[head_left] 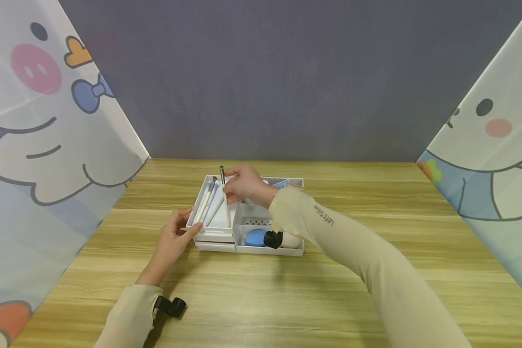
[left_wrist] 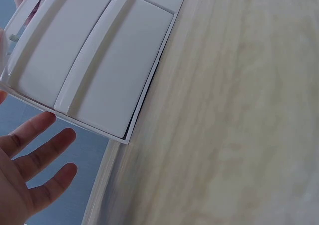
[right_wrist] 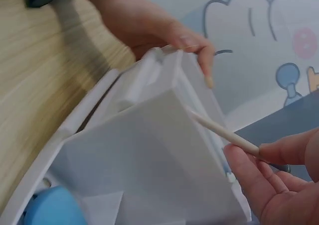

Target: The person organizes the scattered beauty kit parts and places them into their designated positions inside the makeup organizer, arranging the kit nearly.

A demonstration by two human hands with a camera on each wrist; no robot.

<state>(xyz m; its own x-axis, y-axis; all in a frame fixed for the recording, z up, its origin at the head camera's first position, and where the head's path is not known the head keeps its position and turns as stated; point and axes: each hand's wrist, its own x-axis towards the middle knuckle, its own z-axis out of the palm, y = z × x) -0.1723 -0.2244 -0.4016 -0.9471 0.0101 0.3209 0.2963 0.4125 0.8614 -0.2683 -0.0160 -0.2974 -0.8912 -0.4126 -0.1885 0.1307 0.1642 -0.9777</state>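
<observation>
My right hand (head_left: 250, 186) pinches a slim makeup brush (head_left: 226, 208) with a pale handle and dark top end. The brush leans steeply, its lower end inside the top tray (head_left: 231, 227) of a white desktop organizer (head_left: 269, 250). Several other brushes (head_left: 205, 203) lie slanted in that tray. At the tray's front left corner, my left hand (head_left: 174, 237) grips the edge between thumb and forefinger. In the left wrist view its other fingers (left_wrist: 50, 148) hang loose beside the organizer's two drawer fronts (left_wrist: 112, 80).
Lower compartments on the right hold a blue egg-shaped item (head_left: 255, 238), a beige rounded item (head_left: 290, 240) and thin blue sticks (head_left: 281, 183). The organizer stands on a wood-grain table (head_left: 352, 290). Behind rises a grey panel (head_left: 278, 87), with cartoon-printed sheets (head_left: 496, 145) at both sides.
</observation>
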